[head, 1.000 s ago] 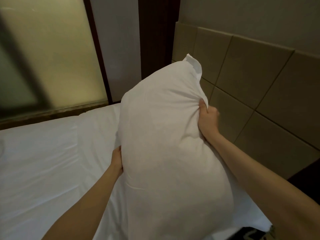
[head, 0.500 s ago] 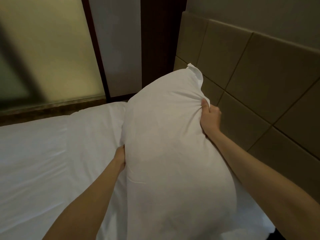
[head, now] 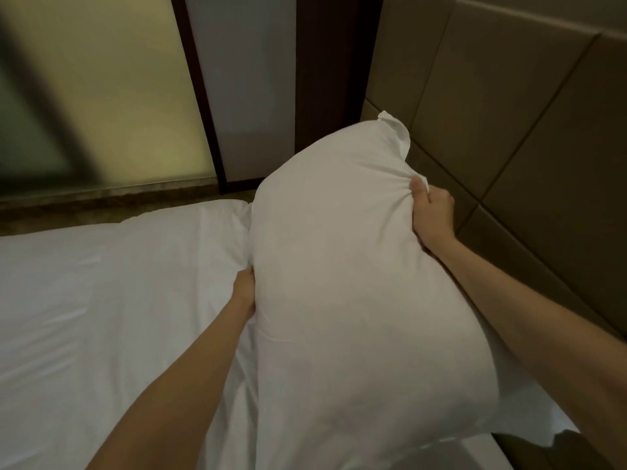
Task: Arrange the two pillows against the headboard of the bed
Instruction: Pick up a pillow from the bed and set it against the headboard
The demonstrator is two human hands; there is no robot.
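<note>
A plump white pillow [head: 356,283] stands on end over the bed, close to the tan padded headboard [head: 529,137] on the right. My right hand [head: 432,215] bunches the pillow's right edge, between pillow and headboard. My left hand [head: 245,290] grips its left edge lower down, fingers hidden behind the fabric. The pillow's lower end hangs over the white bed sheet [head: 101,300]. A second white pillow [head: 529,422] seems to lie flat under it at the right; only its edge shows.
A frosted glass panel [head: 101,96] with a dark wooden frame [head: 200,96] stands beyond the bed's far side. A dark wood column [head: 329,79] meets the headboard's far end. A dark surface [head: 549,456] shows at the bottom right corner.
The pillow has come down and moved closer to the headboard, both hands keeping the same grips. The view has tilted lower onto the bed.
</note>
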